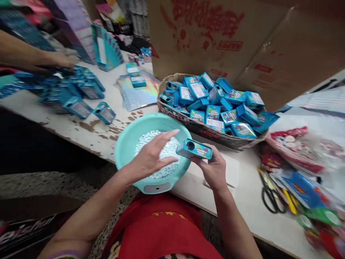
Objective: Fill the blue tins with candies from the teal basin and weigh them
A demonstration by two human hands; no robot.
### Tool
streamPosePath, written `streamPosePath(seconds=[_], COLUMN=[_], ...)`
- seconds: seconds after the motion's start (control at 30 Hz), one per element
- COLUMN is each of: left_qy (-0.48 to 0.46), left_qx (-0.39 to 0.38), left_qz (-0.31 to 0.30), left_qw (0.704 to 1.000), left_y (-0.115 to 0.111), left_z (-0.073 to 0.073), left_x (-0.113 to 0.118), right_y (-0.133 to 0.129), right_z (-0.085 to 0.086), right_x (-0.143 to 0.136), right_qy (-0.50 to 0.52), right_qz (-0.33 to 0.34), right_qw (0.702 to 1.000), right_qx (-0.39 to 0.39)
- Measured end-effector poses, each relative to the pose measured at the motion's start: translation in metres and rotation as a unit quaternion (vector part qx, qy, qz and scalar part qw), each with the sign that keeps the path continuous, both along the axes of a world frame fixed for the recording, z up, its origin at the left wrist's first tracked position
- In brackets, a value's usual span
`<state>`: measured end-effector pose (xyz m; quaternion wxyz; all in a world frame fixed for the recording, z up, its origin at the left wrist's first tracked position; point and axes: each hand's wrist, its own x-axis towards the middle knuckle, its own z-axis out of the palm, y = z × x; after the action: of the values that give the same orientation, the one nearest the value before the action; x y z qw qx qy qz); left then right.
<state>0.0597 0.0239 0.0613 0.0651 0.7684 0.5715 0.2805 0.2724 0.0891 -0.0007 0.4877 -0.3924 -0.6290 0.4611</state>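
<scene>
My right hand (215, 168) grips a small blue box (199, 149) with a round dark hole in its end, holding it tilted beside the rim of a turquoise basin (124, 144). Many small white pellets (161, 169) lie in the basin. Over them hovers my left hand (152, 153), fingers and thumb spread apart, with nothing visible in it. Behind the basin, a long cut-down carton (185, 120) is heaped with similar blue boxes (198, 90).
Another person's hand (58, 60) is among blue boxes (90, 88) at the left. A silvery sheet (140, 93) lies behind the basin. Scissors (272, 196), tape rolls (331, 217) and plastic bags (299, 144) crowd the right side. A large cardboard panel (199, 46) stands at the back.
</scene>
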Motion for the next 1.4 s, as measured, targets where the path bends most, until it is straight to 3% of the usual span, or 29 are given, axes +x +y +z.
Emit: streamPosePath(seconds=[0.07, 0.13, 0.2, 0.27, 0.37, 0.47, 0.53, 0.6, 0.7, 0.8, 0.87, 0.9, 0.97, 1.03, 1.07, 1.13, 1.2, 1.27, 1.33, 1.4], left_qy=[-0.009, -0.023, -0.039, -0.035, -0.001, -0.034, -0.071, -0.089, -0.059, 0.02, 0.063, 0.083, 0.094, 0.122, 0.144, 0.186, 0.218, 0.231, 0.226, 0.219], left_qx=[-0.001, 0.013, 0.051, 0.102, 0.15, 0.049, 0.0, -0.001, 0.039, 0.116, 0.177, 0.178, 0.111, -0.039, -0.123, -0.275, -0.371, -0.412, -0.433, -0.448], left_qz=[-0.011, 0.033, 0.144, 0.302, 0.507, 0.551, 0.58, 0.601, 0.584, 0.55, 0.5, 0.455, 0.319, 0.177, 0.122, 0.072, 0.078, 0.076, 0.029, -0.019], left_qw=[1.0, 0.999, 0.987, 0.947, 0.849, 0.832, 0.811, 0.794, 0.809, 0.827, 0.845, 0.868, 0.937, 0.976, 0.974, 0.94, 0.899, 0.878, 0.872, 0.867], left_y=[0.004, 0.005, 0.003, 0.001, 0.003, 0.008, 0.01, 0.01, 0.006, 0.001, 0.003, 0.006, 0.018, 0.035, 0.044, 0.058, 0.061, 0.053, 0.038, 0.026], left_z=[0.017, 0.029, 0.035, 0.033, 0.009, -0.027, -0.049, -0.063, -0.068, -0.056, -0.045, -0.04, -0.036, -0.037, -0.04, -0.048, -0.055, -0.059, -0.06, -0.061], left_x=[0.002, -0.01, -0.038, -0.08, -0.149, -0.198, -0.216, -0.224, -0.221, -0.203, -0.182, -0.169, -0.141, -0.114, -0.102, -0.078, -0.057, -0.04, -0.029, -0.024], right_y=[0.0, 0.006, 0.019, 0.041, 0.087, 0.142, 0.177, 0.208, 0.24, 0.254, 0.253, 0.25, 0.237, 0.216, 0.202, 0.169, 0.131, 0.093, 0.058, 0.03], right_z=[0.008, 0.012, 0.012, 0.01, 0.009, 0.011, 0.013, 0.015, 0.017, 0.017, 0.021, 0.024, 0.034, 0.045, 0.049, 0.048, 0.038, 0.019, -0.001, -0.019], right_x=[-0.026, -0.04, -0.037, -0.018, 0.03, 0.076, 0.098, 0.113, 0.122, 0.12, 0.118, 0.118, 0.118, 0.114, 0.11, 0.093, 0.071, 0.051, 0.037, 0.032], right_qy=[0.009, 0.029, 0.035, 0.004, -0.094, -0.221, -0.302, -0.366, -0.423, -0.437, -0.425, -0.409, -0.326, -0.194, -0.117, 0.049, 0.198, 0.289, 0.314, 0.312], right_qz=[0.068, 0.096, 0.063, -0.024, -0.191, -0.275, -0.306, -0.325, -0.294, -0.252, -0.252, -0.262, -0.307, -0.344, -0.346, -0.318, -0.262, -0.213, -0.156, -0.103], right_qw=[0.997, 0.994, 0.994, 0.991, 0.954, 0.908, 0.876, 0.852, 0.852, 0.863, 0.869, 0.873, 0.891, 0.91, 0.919, 0.937, 0.944, 0.922, 0.885, 0.846], right_qx=[0.034, 0.052, 0.077, 0.134, 0.209, 0.226, 0.22, 0.184, 0.088, 0.025, 0.022, 0.033, 0.075, 0.131, 0.152, 0.139, 0.026, -0.144, -0.306, -0.42])
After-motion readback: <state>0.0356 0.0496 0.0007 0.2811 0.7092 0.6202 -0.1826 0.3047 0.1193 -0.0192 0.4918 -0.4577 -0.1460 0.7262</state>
